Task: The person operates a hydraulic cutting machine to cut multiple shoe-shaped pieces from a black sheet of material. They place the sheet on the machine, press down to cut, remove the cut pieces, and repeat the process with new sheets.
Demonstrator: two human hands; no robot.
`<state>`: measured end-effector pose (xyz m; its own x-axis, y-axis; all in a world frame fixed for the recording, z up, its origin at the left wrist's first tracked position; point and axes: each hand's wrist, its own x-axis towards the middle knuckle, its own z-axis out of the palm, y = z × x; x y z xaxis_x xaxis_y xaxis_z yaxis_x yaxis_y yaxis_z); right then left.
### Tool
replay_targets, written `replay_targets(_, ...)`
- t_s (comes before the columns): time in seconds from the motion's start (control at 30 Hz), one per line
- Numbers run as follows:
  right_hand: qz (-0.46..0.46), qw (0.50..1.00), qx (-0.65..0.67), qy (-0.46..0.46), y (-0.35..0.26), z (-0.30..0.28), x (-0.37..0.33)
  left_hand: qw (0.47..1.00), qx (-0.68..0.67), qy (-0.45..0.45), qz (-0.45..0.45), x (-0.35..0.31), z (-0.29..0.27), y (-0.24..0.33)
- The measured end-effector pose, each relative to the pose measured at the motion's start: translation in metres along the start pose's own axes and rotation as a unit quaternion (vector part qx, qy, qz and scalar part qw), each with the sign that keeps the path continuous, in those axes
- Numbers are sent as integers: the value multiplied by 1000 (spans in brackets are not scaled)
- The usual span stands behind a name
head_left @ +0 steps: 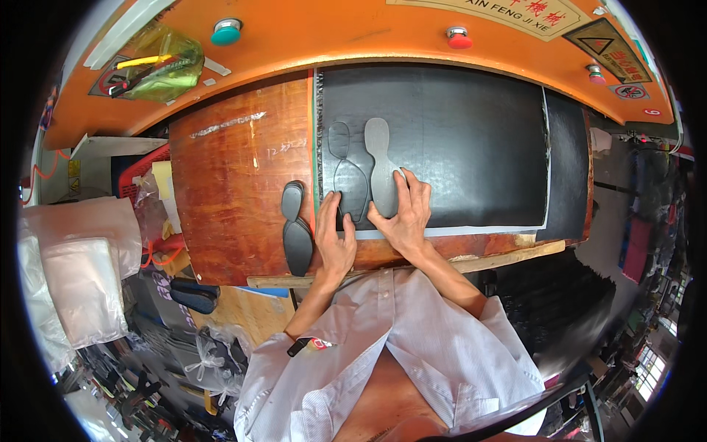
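Observation:
A black sheet (pixel 471 147) lies on the wooden board, with a grey sole-shaped cutting die (pixel 377 136) flat on it. My right hand (pixel 405 217) grips the die's wide lower part, thumb on the left edge and fingers on the right. Just left of the die, a sole outline (pixel 352 180) is cut in the sheet, in two rounded parts. My left hand (pixel 336 236) rests by the lower end of that outline, thumb and fingers apart, holding nothing that shows. Black sole pieces (pixel 297 247) lie stacked on the board, left of my left hand.
An orange machine beam (pixel 331 37) spans the far side, bearing a green button (pixel 226 32) and a red button (pixel 459 38). The wooden board (pixel 228 177) extends left. A red basket (pixel 136 177) and plastic bags (pixel 81 280) stand beyond its left edge.

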<state>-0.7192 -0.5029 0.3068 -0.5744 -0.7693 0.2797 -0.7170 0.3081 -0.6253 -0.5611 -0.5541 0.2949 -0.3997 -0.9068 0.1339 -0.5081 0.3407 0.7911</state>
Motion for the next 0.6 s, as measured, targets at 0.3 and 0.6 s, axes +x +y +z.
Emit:
replay_targets(0.3, -46, 999, 22, -2, 17, 24, 42, 998, -14, -5, 61, -51, -10, -42)
replay_targets(0.6, 64, 897, 216, 382, 144, -137, 171, 980, 27, 131, 150, 40, 30, -86)
